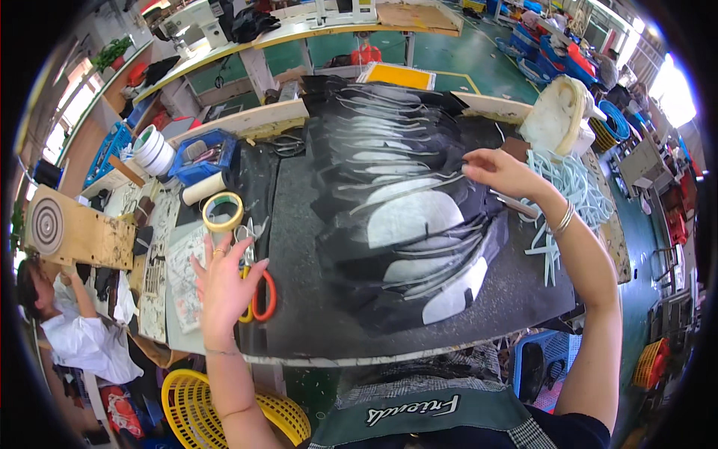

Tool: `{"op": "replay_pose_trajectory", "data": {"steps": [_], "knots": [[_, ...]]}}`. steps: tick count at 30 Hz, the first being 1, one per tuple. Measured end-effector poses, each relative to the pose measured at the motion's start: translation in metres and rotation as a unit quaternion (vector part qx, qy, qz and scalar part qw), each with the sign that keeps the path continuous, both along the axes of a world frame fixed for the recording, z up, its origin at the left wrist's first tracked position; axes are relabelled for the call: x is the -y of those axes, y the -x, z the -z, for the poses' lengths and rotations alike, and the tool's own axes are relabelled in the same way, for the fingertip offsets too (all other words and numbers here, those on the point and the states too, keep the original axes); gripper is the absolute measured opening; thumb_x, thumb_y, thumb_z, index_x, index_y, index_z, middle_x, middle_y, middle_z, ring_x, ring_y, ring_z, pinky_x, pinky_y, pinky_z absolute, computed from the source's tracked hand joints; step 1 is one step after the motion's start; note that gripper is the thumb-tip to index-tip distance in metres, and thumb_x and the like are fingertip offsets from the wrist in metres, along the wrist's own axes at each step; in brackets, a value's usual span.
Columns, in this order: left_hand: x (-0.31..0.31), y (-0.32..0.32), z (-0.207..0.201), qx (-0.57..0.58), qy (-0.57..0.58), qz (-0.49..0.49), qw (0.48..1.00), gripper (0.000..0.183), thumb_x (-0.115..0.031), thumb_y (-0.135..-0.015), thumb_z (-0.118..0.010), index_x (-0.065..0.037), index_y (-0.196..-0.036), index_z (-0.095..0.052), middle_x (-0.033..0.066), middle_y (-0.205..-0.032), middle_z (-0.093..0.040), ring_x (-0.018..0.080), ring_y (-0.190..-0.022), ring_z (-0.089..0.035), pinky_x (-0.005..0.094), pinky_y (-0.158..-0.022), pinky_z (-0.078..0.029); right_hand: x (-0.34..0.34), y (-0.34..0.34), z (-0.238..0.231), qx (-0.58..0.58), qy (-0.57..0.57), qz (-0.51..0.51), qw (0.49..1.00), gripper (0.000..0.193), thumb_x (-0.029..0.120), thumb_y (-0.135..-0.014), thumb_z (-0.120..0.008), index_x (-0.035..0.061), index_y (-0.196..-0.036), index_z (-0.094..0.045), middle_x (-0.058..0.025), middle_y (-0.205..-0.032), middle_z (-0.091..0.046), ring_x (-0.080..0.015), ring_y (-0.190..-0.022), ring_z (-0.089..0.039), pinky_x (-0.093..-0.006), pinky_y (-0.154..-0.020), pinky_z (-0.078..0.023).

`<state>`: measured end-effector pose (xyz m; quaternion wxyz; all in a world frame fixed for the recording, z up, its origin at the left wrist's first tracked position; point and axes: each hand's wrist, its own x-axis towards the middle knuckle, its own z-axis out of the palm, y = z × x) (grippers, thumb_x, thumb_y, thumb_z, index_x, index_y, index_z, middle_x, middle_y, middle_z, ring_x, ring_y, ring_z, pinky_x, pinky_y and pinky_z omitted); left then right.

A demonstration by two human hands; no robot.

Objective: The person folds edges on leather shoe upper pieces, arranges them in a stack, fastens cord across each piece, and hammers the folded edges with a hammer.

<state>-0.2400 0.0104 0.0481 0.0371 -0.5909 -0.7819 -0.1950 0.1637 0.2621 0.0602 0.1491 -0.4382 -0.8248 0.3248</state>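
A long overlapping row of black pieces [344,258] with white backing patches [411,217] and thin pale edge strips runs down the dark work mat. At the right side of this row, my right hand [502,173] has its thumb and fingers pinched together on the end of a pale edge strip [419,187]. My left hand [230,288] is open, fingers spread, at the left of the mat. Scissors with red and yellow handles [266,297] lie beside and partly under it. A roll of tan tape [223,212] sits just beyond its fingertips.
Pale blue strips [572,191] lie heaped at the right, below a cream machine part [557,112]. A blue tray of tools [203,156] and white rolls [153,152] stand at the left. Below the table edge is a yellow basket [187,404]. Another person [82,337] works at far left.
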Motion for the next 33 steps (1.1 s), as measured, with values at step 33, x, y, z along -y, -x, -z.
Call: {"op": "replay_pose_trajectory", "data": {"steps": [33], "knots": [[0.009, -0.190, 0.008, -0.087, -0.336, 0.355, 0.868, 0.056, -0.027, -0.070, -0.075, -0.026, -0.124, -0.061, 0.0094, -0.140, -0.043, 0.0289, -0.124, -0.038, 0.0457, -0.101, -0.029, 0.071, -0.031, -0.051, -0.200, 0.067, -0.033, 0.977, 0.028, 0.024, -0.088, -0.069, 0.0010, -0.103, -0.067, -0.0057, -0.086, -0.068, -0.0106, -0.081, -0.063, -0.0260, -0.073, -0.050]]}}
